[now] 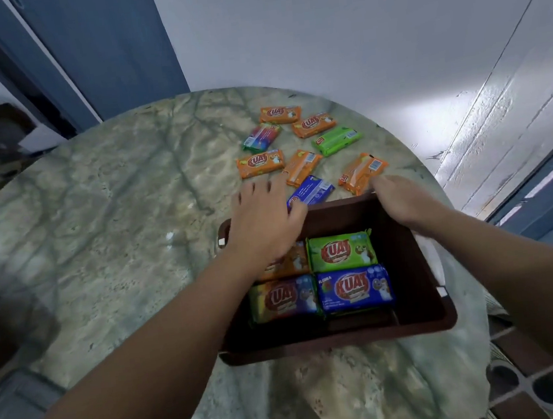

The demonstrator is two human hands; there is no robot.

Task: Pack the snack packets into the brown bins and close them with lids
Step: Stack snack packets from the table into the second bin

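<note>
A brown bin (405, 250) stands on the round marble table (114, 209). Inside lie a green packet (341, 252), a blue packet (355, 289), a multicolour packet (284, 299) and an orange packet (291, 262) half hidden by my wrist. My left hand (263, 224) hovers over the bin's far left corner, fingers spread and empty, thumb beside a loose blue packet (312, 192). My right hand (404, 201) stretches over the bin's far right corner, fingertips at the near edge of an orange packet (361, 173).
Beyond the bin, loose packets are scattered: several orange ones (260, 164), a green one (338, 140) and a multicolour one (260, 137). The table's edge curves close on the right. A wall (352, 30) stands behind and a blue door (108, 46) at the left.
</note>
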